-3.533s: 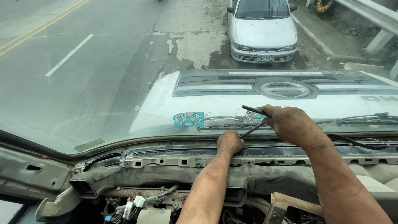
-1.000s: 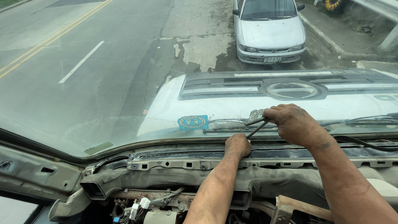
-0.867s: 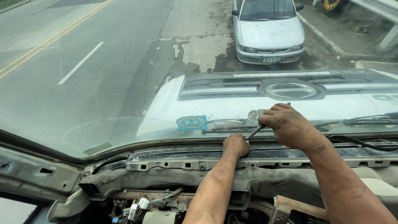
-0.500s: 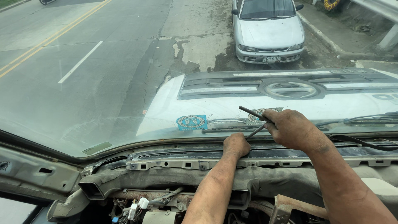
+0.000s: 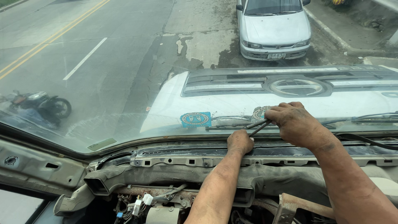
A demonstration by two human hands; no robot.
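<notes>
Apparently a fastener is being worked: the slim dark tool (image 5: 258, 127) sits at the top edge of the stripped dashboard frame (image 5: 174, 159), just under the windshield (image 5: 124, 83). The right hand (image 5: 295, 123) grips its handle; the left hand (image 5: 239, 142) is clenched at its lower end. Next calls for steady turning without slipping toward the glass.

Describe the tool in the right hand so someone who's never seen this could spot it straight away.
Start at the windshield and drop to its lower edge, above the stripped dashboard. There the right hand grips a thin dark tool, with the left hand just below. It is a slim angled rod inside the glass; the wipers lie outside.
</notes>
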